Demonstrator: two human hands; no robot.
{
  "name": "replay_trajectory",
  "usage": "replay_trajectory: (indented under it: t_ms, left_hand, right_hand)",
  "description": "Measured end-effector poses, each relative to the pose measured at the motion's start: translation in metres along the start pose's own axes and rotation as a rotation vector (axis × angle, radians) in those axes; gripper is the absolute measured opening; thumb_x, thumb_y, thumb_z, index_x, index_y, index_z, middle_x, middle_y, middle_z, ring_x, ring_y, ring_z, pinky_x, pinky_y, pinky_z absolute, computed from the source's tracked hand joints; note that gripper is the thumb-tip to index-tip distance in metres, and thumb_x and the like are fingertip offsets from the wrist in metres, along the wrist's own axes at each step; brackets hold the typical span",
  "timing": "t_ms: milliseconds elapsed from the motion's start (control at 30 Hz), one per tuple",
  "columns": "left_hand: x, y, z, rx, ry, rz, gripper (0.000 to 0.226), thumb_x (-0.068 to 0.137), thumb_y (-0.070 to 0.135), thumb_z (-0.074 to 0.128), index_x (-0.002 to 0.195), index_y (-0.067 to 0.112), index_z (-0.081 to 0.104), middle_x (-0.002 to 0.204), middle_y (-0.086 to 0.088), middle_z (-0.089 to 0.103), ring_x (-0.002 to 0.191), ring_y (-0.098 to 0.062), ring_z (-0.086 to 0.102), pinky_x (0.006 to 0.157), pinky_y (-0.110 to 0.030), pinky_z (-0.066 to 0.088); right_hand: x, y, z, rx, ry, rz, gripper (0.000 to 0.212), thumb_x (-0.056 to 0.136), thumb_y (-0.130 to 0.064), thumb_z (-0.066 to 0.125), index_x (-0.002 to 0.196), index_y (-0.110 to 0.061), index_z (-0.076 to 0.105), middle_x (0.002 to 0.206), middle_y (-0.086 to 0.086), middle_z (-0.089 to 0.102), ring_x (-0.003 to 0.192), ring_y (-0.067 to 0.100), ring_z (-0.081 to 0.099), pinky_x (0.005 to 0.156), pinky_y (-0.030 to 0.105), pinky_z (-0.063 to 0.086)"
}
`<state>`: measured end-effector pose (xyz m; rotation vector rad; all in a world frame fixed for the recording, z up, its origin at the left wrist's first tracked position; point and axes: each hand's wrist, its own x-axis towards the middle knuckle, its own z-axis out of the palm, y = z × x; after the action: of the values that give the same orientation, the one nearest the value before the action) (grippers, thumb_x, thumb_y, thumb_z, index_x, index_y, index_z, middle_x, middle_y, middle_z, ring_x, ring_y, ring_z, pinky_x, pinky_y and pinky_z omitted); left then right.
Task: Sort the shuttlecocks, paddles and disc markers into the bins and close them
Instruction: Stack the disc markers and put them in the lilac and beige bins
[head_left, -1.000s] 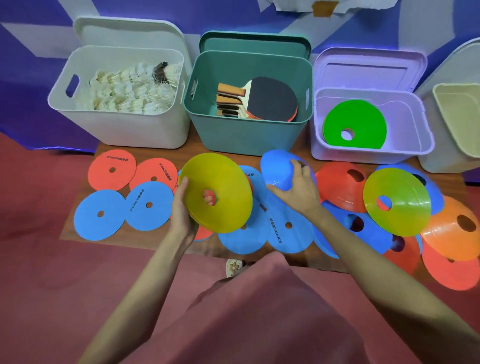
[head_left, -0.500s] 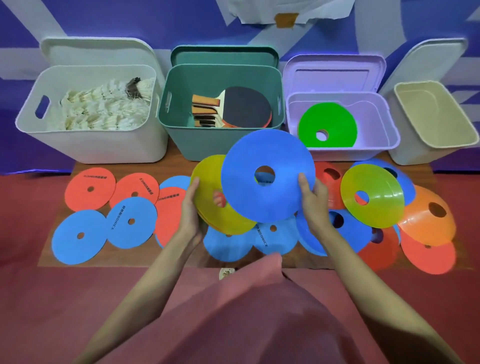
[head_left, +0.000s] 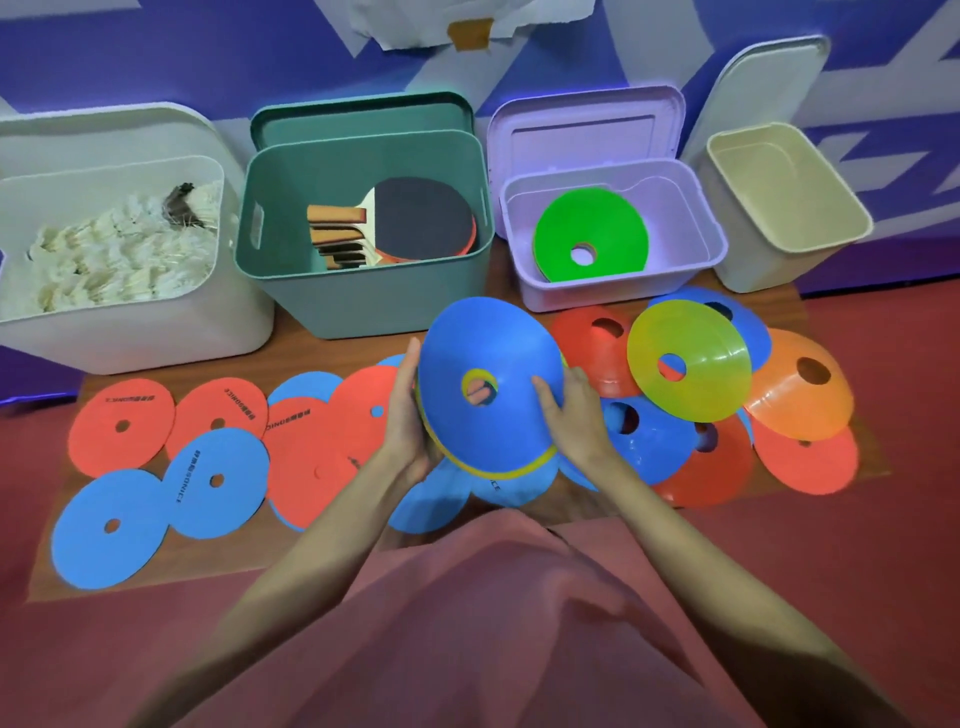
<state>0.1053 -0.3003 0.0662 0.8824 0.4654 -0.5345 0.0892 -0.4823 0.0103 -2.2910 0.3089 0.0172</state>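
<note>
A blue cone marker (head_left: 483, 364) sits stacked on a yellow cone marker (head_left: 506, 466), whose rim shows below it. My left hand (head_left: 408, 415) holds the stack from the left and behind. My right hand (head_left: 574, 410) presses its fingers on the blue cone's right side. Flat orange and blue disc markers (head_left: 208, 478) lie on the mat to the left. Cone markers (head_left: 685, 358) in several colours are heaped on the right. The lilac bin (head_left: 691, 228) holds a green cone (head_left: 589, 234). The green bin (head_left: 363, 296) holds paddles (head_left: 415, 218). The white bin (head_left: 135, 327) holds shuttlecocks (head_left: 104, 254).
A cream bin (head_left: 789, 208) stands far right with its lid leaning on the wall behind. All bins are open, lids propped behind them. The brown mat (head_left: 519, 296) lies on a red floor. My pink-clad knee fills the bottom centre.
My right hand brought the blue cone marker over the yellow one held by my left hand, and the two are now stacked between both hands.
</note>
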Motion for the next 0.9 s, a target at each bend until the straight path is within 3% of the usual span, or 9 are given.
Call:
replay_trajectory:
  t_ms: [100, 233, 367, 533, 700, 800, 900]
  left_hand:
    - [0.004, -0.009, 0.012, 0.057, -0.021, -0.002, 0.054, 0.091, 0.046, 0.05, 0.132, 0.012, 0.056, 0.127, -0.011, 0.063, 0.116, -0.03, 0.059, 0.1, -0.044, 0.047]
    - [0.015, -0.016, 0.028, 0.059, -0.007, -0.002, 0.046, 0.095, 0.046, 0.041, 0.121, 0.014, 0.063, 0.121, -0.009, 0.066, 0.112, -0.028, 0.062, 0.095, -0.042, 0.05]
    - [0.025, -0.019, 0.039, 0.101, 0.012, 0.021, 0.047, 0.097, 0.046, 0.037, 0.124, 0.016, 0.061, 0.123, -0.007, 0.065, 0.116, -0.028, 0.06, 0.097, -0.042, 0.047]
    - [0.03, -0.023, 0.047, 0.084, 0.03, 0.046, 0.044, 0.096, 0.045, 0.038, 0.12, 0.017, 0.063, 0.124, -0.007, 0.065, 0.113, -0.027, 0.061, 0.095, -0.041, 0.048]
    - [0.03, -0.028, 0.051, 0.06, 0.057, 0.051, 0.044, 0.094, 0.046, 0.041, 0.118, 0.018, 0.064, 0.123, -0.007, 0.066, 0.108, -0.026, 0.063, 0.092, -0.039, 0.049]
    - [0.028, -0.03, 0.053, 0.034, 0.061, 0.07, 0.043, 0.094, 0.045, 0.041, 0.102, 0.018, 0.073, 0.106, -0.008, 0.067, 0.097, -0.026, 0.059, 0.086, -0.037, 0.048]
    - [0.028, -0.031, 0.051, 0.01, 0.086, 0.08, 0.044, 0.094, 0.045, 0.041, 0.116, 0.016, 0.066, 0.119, -0.009, 0.066, 0.106, -0.028, 0.061, 0.092, -0.039, 0.048]
  right_hand:
    - [0.0, 0.012, -0.011, 0.007, 0.011, 0.005, 0.03, 0.096, -0.023, 0.053, 0.11, 0.002, 0.059, 0.101, 0.021, 0.057, 0.101, 0.035, 0.052, 0.086, 0.036, 0.035]
    - [0.003, 0.039, -0.033, 0.055, 0.075, 0.025, 0.023, 0.094, -0.025, 0.056, 0.096, -0.003, 0.053, 0.088, 0.012, 0.054, 0.087, 0.028, 0.05, 0.079, 0.039, 0.038]
    - [0.016, 0.086, -0.066, -0.037, 0.211, 0.118, 0.03, 0.09, -0.024, 0.054, 0.107, 0.001, 0.054, 0.097, 0.018, 0.059, 0.096, 0.037, 0.054, 0.086, 0.042, 0.04]
    - [0.044, 0.136, -0.087, -0.3, 0.029, 0.266, 0.071, 0.078, -0.039, 0.071, 0.132, -0.003, 0.042, 0.125, 0.018, 0.056, 0.118, 0.039, 0.048, 0.1, 0.043, 0.033]
    - [0.064, 0.136, -0.085, -0.333, -0.142, 0.307, 0.085, 0.074, -0.052, 0.07, 0.14, -0.011, 0.034, 0.134, 0.013, 0.05, 0.127, 0.038, 0.039, 0.103, 0.045, 0.032]
    - [0.071, 0.13, -0.084, -0.355, -0.176, 0.294, 0.077, 0.076, -0.047, 0.069, 0.138, -0.012, 0.039, 0.13, 0.014, 0.053, 0.125, 0.038, 0.042, 0.101, 0.045, 0.034]
    - [0.068, 0.125, -0.09, -0.345, -0.118, 0.224, 0.043, 0.083, -0.034, 0.061, 0.116, -0.007, 0.058, 0.112, 0.016, 0.065, 0.111, 0.038, 0.055, 0.093, 0.043, 0.042]
